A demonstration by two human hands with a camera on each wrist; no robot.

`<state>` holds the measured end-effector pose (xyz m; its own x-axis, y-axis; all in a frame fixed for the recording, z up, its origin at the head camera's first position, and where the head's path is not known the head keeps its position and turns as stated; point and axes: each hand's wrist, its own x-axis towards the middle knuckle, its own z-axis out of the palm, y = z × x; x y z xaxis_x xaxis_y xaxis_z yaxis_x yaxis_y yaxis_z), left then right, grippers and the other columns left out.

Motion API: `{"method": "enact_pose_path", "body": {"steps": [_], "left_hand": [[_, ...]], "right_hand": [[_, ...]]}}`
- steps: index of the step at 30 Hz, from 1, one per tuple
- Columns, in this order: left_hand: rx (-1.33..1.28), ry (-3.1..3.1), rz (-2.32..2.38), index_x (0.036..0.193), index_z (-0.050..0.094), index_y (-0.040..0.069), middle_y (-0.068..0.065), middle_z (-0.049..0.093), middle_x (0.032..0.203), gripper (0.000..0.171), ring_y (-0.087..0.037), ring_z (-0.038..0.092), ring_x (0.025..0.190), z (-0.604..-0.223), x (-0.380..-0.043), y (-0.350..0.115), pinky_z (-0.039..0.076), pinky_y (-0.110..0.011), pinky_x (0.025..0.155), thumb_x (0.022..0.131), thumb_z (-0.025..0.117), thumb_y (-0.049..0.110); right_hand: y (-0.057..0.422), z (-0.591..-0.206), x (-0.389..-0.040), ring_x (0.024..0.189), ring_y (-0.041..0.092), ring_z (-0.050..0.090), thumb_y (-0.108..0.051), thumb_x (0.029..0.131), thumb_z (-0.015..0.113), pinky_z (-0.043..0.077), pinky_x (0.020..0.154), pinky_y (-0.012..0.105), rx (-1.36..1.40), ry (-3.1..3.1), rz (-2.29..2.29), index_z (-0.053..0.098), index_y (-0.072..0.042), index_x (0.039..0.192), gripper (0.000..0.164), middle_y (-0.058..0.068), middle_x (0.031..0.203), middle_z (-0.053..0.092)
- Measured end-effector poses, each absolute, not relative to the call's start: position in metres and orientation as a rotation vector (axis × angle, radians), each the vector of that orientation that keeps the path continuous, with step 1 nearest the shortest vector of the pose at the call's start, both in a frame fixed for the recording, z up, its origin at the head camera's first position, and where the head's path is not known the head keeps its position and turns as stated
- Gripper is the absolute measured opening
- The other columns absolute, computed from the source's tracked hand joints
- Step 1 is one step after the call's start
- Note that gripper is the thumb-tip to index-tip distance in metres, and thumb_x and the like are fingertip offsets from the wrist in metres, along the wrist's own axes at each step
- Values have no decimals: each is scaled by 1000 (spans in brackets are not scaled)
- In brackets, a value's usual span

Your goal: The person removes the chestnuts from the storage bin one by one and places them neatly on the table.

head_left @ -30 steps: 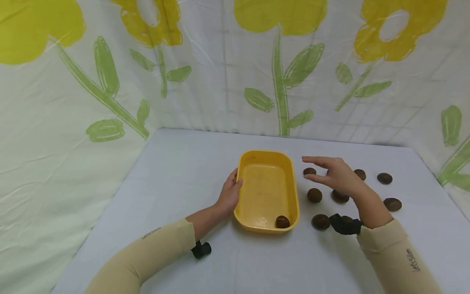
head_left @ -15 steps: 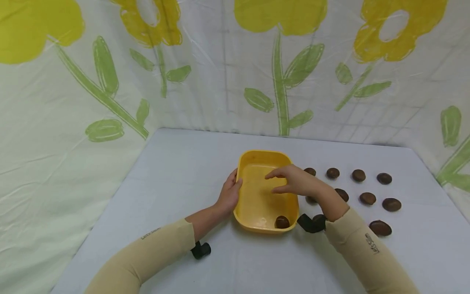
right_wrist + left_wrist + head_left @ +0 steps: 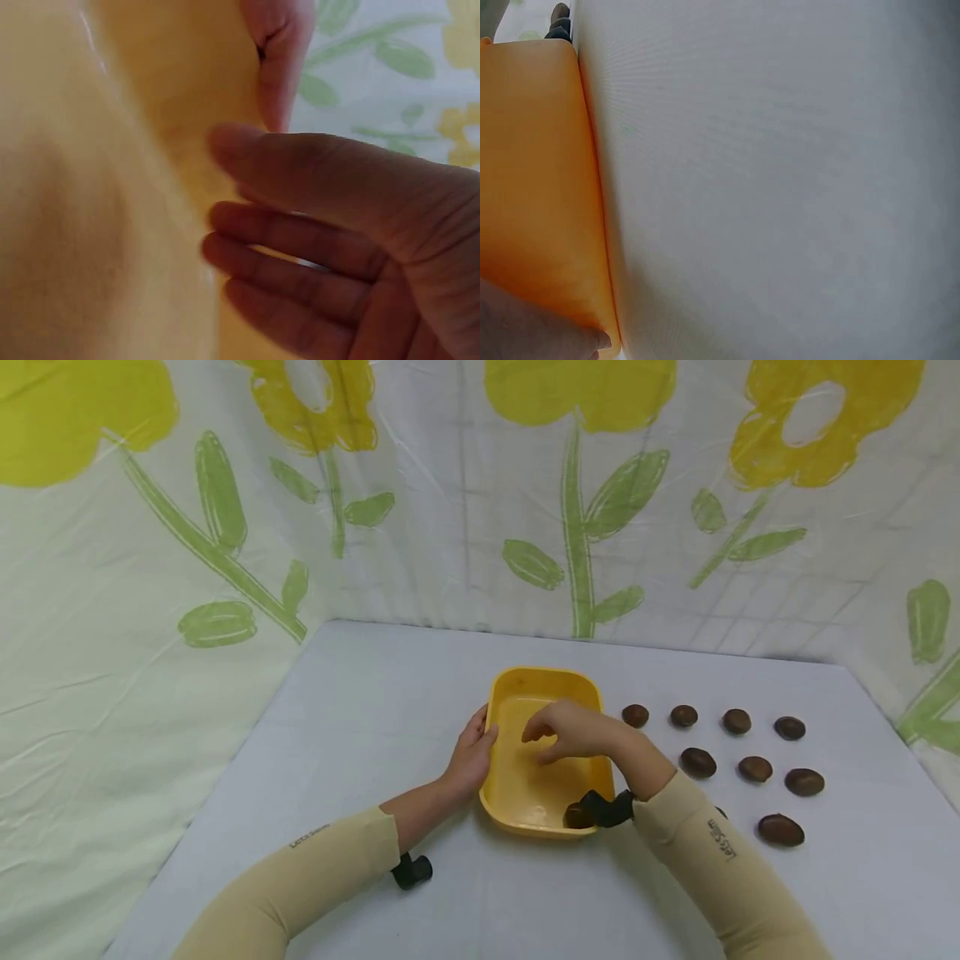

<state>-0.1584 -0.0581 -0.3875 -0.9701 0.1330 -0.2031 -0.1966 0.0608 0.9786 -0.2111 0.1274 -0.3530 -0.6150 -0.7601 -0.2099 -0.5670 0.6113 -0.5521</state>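
My left hand grips the left rim of a yellow plastic tray, thumb over the edge. In the left wrist view the outer wall of the tray stands against the table, the fingers low on it. My right hand hovers over the tray's inside with its fingers loosely bent. The right wrist view shows a gap between thumb and fingers of this hand, with nothing in it. One glossy brown chestnut-like oval lies in the tray's near right corner, partly hidden by the black wrist strap.
Several brown ovals sit in rough rows on the table right of the tray, some hidden by the right arm. The pale table meets a flower-print curtain at the back. A black wrist device hangs beneath the left wrist.
My right hand has moved left from above the brown ovals to over the tray, its fingers now bent more. The left hand keeps its grip on the tray.
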Motion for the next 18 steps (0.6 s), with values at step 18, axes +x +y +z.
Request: {"method": "enact_pose_path", "body": {"steps": [18], "left_hand": [[-17, 2143, 2046, 147, 21, 3, -12, 22, 154, 49, -25, 21, 142, -419, -170, -58, 18, -43, 116, 101, 34, 13]], "right_hand": [[121, -356, -198, 67, 12, 49, -15, 68, 82, 46, 63, 22, -786, 2163, -216, 67, -13, 79, 19, -5, 73, 59]]}}
